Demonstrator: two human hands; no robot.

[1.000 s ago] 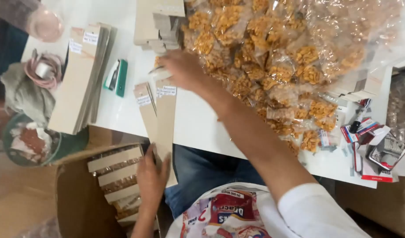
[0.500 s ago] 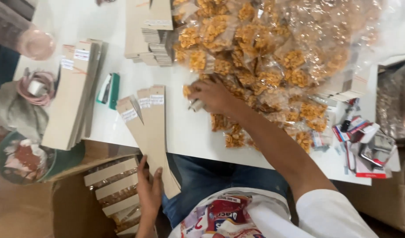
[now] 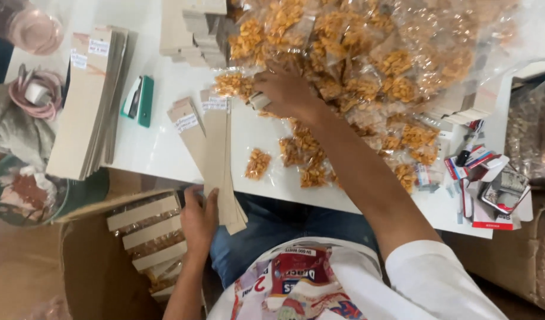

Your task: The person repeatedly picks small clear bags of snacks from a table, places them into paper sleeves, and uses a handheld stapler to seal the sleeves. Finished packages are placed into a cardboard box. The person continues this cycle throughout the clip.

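Right hand is in the heap of snack bags on the white table, gripping one; left hand pinches the cardboard strips at the table's edge.

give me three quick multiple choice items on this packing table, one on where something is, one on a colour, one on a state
1. Where does the green stapler lie?
A. between the tall card stack and the card strips
B. inside the cardboard box
C. on the snack bags

2. What colour are the snacks in the clear bags?
A. green
B. orange
C. white

3. What is the right hand doing?
A. resting on the lap
B. holding a marker
C. reaching into the pile of bags

Answers: 1 A, it sits on the white table between them. 2 B, the pieces look orange. 3 C, its fingers are in the pile, while the left hand rests on the strips' near end.
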